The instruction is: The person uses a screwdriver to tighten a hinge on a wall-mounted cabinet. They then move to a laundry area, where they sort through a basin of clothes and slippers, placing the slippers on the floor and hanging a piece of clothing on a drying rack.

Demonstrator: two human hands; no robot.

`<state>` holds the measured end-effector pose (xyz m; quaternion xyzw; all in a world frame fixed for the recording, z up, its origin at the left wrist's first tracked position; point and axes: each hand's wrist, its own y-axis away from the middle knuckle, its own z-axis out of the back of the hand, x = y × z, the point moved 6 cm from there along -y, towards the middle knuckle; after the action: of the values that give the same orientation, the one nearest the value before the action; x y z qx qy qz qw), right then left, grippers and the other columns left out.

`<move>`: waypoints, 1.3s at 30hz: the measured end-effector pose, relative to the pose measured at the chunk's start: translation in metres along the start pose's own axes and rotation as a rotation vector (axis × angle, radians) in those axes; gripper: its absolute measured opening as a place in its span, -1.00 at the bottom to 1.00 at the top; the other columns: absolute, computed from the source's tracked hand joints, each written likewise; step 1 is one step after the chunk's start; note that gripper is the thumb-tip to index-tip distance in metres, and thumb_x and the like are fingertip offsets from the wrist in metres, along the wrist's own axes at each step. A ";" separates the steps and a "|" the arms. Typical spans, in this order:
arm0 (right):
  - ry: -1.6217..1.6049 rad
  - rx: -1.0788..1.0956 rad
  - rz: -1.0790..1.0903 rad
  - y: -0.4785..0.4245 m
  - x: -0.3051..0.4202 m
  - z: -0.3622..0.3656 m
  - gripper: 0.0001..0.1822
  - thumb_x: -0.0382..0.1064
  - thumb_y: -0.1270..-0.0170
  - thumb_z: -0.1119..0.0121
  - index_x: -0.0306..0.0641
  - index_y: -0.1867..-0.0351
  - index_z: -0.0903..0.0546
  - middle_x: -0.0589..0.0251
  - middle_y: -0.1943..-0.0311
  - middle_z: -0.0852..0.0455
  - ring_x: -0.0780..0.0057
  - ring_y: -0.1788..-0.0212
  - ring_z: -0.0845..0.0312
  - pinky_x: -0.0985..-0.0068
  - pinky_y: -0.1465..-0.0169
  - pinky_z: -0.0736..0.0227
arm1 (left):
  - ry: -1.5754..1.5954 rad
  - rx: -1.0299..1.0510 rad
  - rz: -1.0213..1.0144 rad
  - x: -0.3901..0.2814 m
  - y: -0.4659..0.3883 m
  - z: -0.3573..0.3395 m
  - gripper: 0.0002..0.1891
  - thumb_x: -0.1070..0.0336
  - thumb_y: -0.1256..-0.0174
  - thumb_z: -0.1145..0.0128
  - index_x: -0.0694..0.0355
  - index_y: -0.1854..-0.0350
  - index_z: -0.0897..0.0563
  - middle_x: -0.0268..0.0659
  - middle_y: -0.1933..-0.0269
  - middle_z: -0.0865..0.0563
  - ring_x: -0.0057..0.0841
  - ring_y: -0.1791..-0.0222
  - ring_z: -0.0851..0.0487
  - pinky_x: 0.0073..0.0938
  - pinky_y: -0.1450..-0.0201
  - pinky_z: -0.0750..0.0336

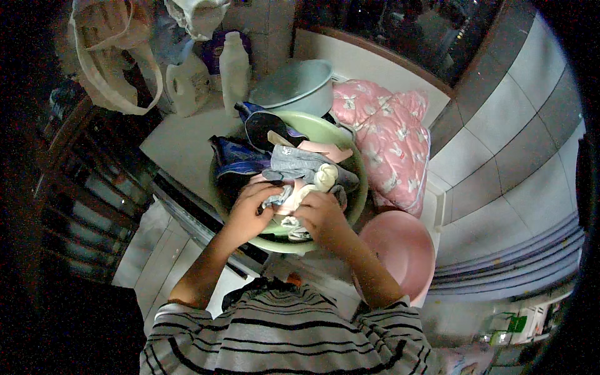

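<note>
A green plastic basin (328,123) full of clothes stands in front of me. My left hand (253,206) is in the near half of the pile, its thumb and fingers around a small light blue patterned cloth (280,197). Across from it, my right hand (323,213) has its fingers bent onto a cream cloth (305,193); the fingertips are partly hidden. Just beyond my hands lie a grey knit garment (295,161) and a knotted pale yellow cloth (326,176). Dark blue clothing (239,157) fills the basin's left side. A small white cloth (291,222) sits below my hands.
Behind the green basin is a light blue basin (300,89). A pink quilted bundle with a rabbit print (393,145) rests to the right, above a pink basin (403,253). White plastic bottles (234,70) stand at the back left on the pale counter (187,145), near a hanging bag (112,61).
</note>
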<state>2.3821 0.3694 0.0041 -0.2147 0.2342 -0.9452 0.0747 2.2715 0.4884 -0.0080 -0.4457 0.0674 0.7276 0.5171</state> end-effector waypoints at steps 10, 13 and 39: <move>-0.834 -0.264 -0.318 0.001 -0.021 0.024 -0.72 -0.42 -0.07 -0.26 -0.24 0.19 -0.47 0.28 0.20 -0.55 0.55 0.13 -0.45 0.57 0.06 -0.38 | 0.183 0.054 -0.154 -0.056 -0.007 0.002 -0.65 0.36 -0.03 -0.25 0.27 0.08 -0.55 -0.18 0.07 -0.57 -0.31 0.00 -0.50 -0.37 -0.06 -0.33; -0.893 -0.180 -0.370 0.002 -0.012 0.008 -0.72 -0.40 -0.08 -0.25 -0.26 0.16 -0.48 0.27 0.22 -0.57 0.54 0.17 -0.46 0.56 0.05 -0.38 | 0.508 0.081 0.092 -0.035 0.002 -0.013 -0.72 0.37 -0.17 -0.18 0.29 0.08 -0.51 -0.26 0.15 -0.58 -0.61 0.08 -0.50 -0.53 0.06 -0.40; -1.161 -0.490 -0.302 -0.048 -0.051 0.094 -0.82 -0.48 -0.13 -0.09 -0.17 0.26 -0.44 0.36 0.31 -0.56 0.58 0.21 -0.45 0.57 0.10 -0.38 | 1.458 -0.057 0.453 0.000 0.010 -0.005 -0.60 0.14 -0.22 0.05 0.25 -0.05 -0.42 -0.29 0.45 -0.52 -0.52 0.44 -0.48 -0.51 0.29 -0.40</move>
<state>2.4669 0.3853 0.0830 -0.7324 0.3320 -0.5945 0.0042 2.2662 0.4811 -0.0141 -0.8016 0.4629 0.3389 0.1682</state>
